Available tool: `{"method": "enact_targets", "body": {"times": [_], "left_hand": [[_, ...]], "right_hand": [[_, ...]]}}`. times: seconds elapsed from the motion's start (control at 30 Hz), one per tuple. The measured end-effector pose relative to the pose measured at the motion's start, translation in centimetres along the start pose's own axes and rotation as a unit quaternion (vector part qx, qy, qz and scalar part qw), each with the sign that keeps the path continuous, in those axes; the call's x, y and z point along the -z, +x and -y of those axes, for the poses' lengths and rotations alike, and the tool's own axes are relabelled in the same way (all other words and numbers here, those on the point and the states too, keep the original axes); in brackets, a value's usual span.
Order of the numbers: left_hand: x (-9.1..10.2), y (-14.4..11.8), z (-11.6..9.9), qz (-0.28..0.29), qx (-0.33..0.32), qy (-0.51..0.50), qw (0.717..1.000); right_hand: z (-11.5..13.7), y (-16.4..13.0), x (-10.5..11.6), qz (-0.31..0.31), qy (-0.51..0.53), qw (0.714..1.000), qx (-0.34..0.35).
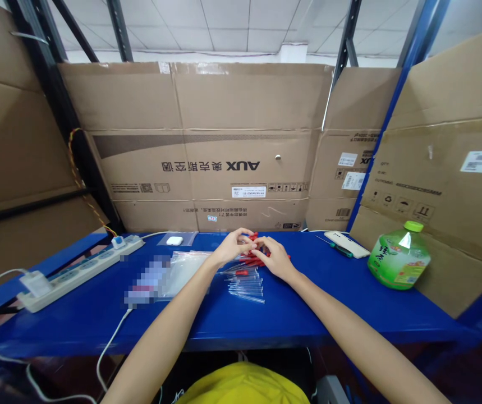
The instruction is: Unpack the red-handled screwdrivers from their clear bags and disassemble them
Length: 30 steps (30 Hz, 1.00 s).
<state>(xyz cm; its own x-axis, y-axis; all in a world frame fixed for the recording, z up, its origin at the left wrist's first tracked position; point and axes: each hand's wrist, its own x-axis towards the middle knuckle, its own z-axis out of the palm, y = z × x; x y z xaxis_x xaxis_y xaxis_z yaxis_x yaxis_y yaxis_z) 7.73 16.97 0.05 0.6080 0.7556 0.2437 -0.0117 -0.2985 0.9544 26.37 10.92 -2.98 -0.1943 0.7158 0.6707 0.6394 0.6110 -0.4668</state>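
Note:
My left hand point(235, 248) and my right hand point(276, 259) meet above the middle of the blue table, fingers curled and pinched together. Between their fingertips shows a small red rubber bulb point(253, 236), partly covered by the fingers. Under and around the hands lies a loose pile of red rubber bulbs point(259, 260). Nearer to me, several clear thin glass tubes point(247, 290) lie side by side. One red-ended dropper point(241, 272) rests across the far end of these tubes. Whether a tube is also between my fingers is hidden.
Clear plastic bags point(184, 272) lie left of the tubes, beside a blurred-out device on a cable. A power strip point(85, 269) runs along the left. To the right are a screwdriver point(342, 249), a white phone-shaped object point(347, 243) and a green bottle point(400, 258). Cardboard walls surround the blue table point(329, 308).

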Motion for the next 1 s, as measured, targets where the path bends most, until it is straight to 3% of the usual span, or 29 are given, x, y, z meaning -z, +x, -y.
{"method": "enact_targets", "body": {"times": [0.1,0.2,0.3,0.37,0.43,0.67,1.0], "left_hand": [[0.0,-0.2,-0.3,-0.002,0.0,0.023,1.0],[0.7,-0.6,-1.2,-0.009,-0.053,0.168,0.984],[1.4,-1.2,-2.2,0.114,-0.08,0.307,0.942],[1.6,-1.6,-2.4,0.209,-0.055,0.329,0.919],[1.6,-1.8,-2.3,0.248,-0.035,0.334,0.909],[1.5,-1.7,-1.2,0.227,-0.02,0.3,0.926],[1.8,-1.7,-0.9,0.231,0.004,0.303,0.925]], "right_hand": [[-0.8,0.1,0.7,-0.006,-0.01,1.0,0.001],[-2.3,0.3,2.0,-0.04,-0.035,0.998,-0.03],[-4.1,0.2,3.5,-0.061,-0.075,0.992,-0.081],[-4.9,0.1,4.3,-0.058,-0.082,0.99,-0.094],[-5.3,-0.1,4.6,-0.042,-0.091,0.991,-0.094],[-5.2,-0.3,3.7,0.025,-0.138,0.987,-0.077],[-4.9,-0.6,3.0,0.032,-0.179,0.98,-0.076]]}}
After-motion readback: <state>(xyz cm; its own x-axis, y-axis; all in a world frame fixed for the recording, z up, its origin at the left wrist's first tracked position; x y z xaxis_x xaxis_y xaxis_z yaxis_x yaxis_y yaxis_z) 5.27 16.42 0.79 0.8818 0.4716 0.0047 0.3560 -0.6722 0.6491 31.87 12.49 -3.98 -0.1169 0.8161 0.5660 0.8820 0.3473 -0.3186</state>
